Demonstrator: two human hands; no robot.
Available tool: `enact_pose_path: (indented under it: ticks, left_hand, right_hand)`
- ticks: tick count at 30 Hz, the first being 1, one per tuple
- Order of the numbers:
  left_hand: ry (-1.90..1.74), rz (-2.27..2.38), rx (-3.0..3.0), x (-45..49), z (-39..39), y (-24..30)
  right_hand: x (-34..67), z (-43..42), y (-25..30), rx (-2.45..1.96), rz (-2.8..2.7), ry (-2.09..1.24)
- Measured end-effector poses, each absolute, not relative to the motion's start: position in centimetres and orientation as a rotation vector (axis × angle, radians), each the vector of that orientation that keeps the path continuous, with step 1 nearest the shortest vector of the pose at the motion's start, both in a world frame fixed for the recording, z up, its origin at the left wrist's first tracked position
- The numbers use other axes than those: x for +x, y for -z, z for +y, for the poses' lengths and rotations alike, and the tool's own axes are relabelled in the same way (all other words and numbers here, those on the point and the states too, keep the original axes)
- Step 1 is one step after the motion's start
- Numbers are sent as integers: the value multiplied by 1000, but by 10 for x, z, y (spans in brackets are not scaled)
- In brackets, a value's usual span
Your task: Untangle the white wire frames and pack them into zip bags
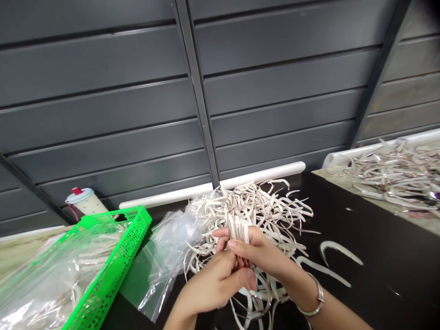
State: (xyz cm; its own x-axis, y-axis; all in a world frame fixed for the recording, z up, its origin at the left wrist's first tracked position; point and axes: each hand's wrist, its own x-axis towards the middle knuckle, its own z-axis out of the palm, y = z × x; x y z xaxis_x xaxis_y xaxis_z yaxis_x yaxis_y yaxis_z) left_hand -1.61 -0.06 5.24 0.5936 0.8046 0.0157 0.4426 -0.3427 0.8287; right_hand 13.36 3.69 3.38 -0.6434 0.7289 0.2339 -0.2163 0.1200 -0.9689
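A heap of thin white curved strips [261, 206] lies on the dark table [385, 256]. Both hands meet over the heap's near side. My left hand [213, 284] is closed round the lower end of a small bundle of white strips [239, 228]. My right hand [256, 250], with a silver bangle [314, 298] on the wrist, pinches the same bundle near its top, fingers curled. Loose single strips [338, 250] lie to the right of the hands.
A green plastic basket [117, 261] holding clear bags of strips sits at the left. An open clear bag [165, 261] lies beside the heap. A lidded cup [82, 201] stands behind the basket. Another pile of strips [395, 172] covers the bench at right. Grey slatted wall behind.
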Motion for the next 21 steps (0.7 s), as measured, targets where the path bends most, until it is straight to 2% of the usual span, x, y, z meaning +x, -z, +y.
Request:
enact_pose_path:
  ticks: [4, 13, 17, 21]
  left_hand:
    - [-584, 969, 1965, -15, -1, -55]
    - [-814, 900, 1727, -13, 1, -43]
    - [-1068, 768, 1380, -13, 4, -41]
    - [-1315, 1038, 1272, -13, 6, -41]
  right_hand:
    - [134, 36, -36, -506, -1527, -1850]
    - [137, 46, -33, -251, -1588, -1823]
    - [136, 57, -27, -158, -1784, -1714]
    - [133, 56, -25, -428, -2006, -1405]
